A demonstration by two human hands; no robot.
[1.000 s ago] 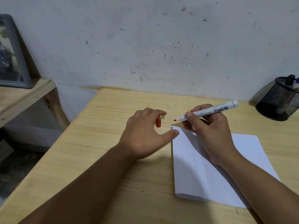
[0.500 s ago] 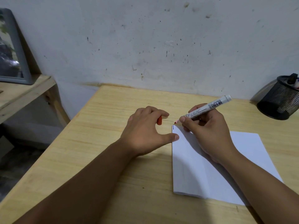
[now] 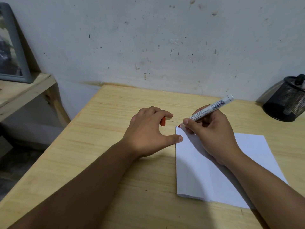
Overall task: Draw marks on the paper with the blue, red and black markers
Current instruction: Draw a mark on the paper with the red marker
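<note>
A white sheet of paper [image 3: 214, 176] lies on the wooden desk [image 3: 115, 162], right of centre. My right hand [image 3: 212, 134] grips a white-barrelled red marker [image 3: 212, 107], its red tip touching the paper's top left corner beside a short blue mark [image 3: 176, 128]. My left hand [image 3: 148, 131] holds the marker's red cap [image 3: 163, 121] between its fingers, while its thumb presses the paper's left edge. The blue and black markers are not clearly seen.
A black mesh pen holder [image 3: 287, 100] with pens in it stands at the desk's back right corner. A grey wall rises behind the desk. To the left a lower wooden shelf [image 3: 23, 93] carries a framed picture [image 3: 11, 50].
My right hand has lowered the red marker from above the desk until its tip meets the paper's top left corner. The left hand stayed in place with the cap.
</note>
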